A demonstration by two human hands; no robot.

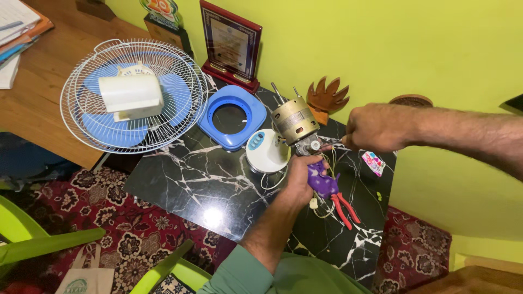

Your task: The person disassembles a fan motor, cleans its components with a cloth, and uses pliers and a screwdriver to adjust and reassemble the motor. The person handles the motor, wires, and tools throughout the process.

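A brass-coloured fan motor point(294, 121) with two shafts stands tilted on the black marble table point(190, 185). My left hand point(300, 177) grips the motor's lower bracket from below, and wires trail past it. A purple object point(322, 184) lies against that hand, next to red-handled pliers point(346, 209). My right hand point(376, 128) comes in from the right, closed on a thin metal tool point(330, 142) whose tip points at the motor's bracket.
A white fan grille with blue blades and a white housing point(131, 95) lies at the left. A blue ring cover point(231, 114) and a white round control base point(267, 153) sit beside the motor. A wooden hand-shaped ornament point(327, 98), a plaque point(231, 43) and green chairs point(32, 234) are around.
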